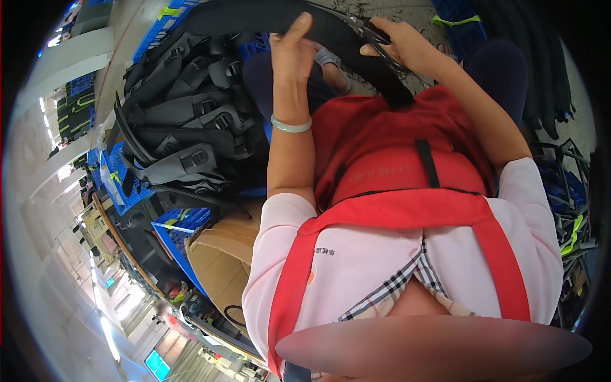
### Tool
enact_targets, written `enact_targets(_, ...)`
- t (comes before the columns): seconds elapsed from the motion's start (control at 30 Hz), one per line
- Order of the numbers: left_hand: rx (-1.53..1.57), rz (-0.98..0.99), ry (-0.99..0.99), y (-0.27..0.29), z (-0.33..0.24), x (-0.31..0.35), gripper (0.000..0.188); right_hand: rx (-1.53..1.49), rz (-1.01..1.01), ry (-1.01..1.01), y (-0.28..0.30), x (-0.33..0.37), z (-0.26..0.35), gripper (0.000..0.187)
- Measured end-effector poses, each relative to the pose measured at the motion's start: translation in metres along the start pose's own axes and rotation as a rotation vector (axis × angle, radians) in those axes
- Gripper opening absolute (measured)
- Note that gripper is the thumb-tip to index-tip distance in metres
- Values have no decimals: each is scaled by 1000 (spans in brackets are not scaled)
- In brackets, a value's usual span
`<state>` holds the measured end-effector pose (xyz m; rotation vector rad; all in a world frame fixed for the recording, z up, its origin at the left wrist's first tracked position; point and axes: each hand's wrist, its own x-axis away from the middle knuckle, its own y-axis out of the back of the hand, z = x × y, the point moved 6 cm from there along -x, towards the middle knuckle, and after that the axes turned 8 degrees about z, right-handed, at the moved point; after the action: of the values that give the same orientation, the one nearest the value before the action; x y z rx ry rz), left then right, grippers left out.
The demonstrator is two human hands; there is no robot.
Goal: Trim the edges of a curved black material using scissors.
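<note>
My left hand [291,49] grips a wide black padded strap [254,16] that arches across the top of the view, thumb up on its face. A pale green bangle [291,125] circles that wrist. My right hand [398,39] holds small dark scissors [364,28] against the same strap, where it bends down toward my red apron [394,159]. The blades are partly hidden by the strap's edge.
A heap of black straps with plastic buckles [184,121] fills blue crates [168,229] to my left. A brown cardboard box [223,261] stands below them. More black strips [541,70] and a blue crate [461,19] lie to my right. Trimmed bits litter the grey floor [407,11].
</note>
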<state>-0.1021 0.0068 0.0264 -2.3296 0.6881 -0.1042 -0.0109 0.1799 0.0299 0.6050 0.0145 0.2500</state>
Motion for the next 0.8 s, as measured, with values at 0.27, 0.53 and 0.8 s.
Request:
enact_targets(0.27, -32, 68, 59, -15, 11, 4, 25, -60, -54, 69, 8, -1, 7, 50)
enact_targets(0.53, -15, 109, 100, -12, 23, 5, 28, 5, -33, 32, 12, -2, -2, 44)
enact_targets(0.8, 81, 120, -18, -10, -2, -4, 25, -91, -47, 63, 6, -5, -18, 47)
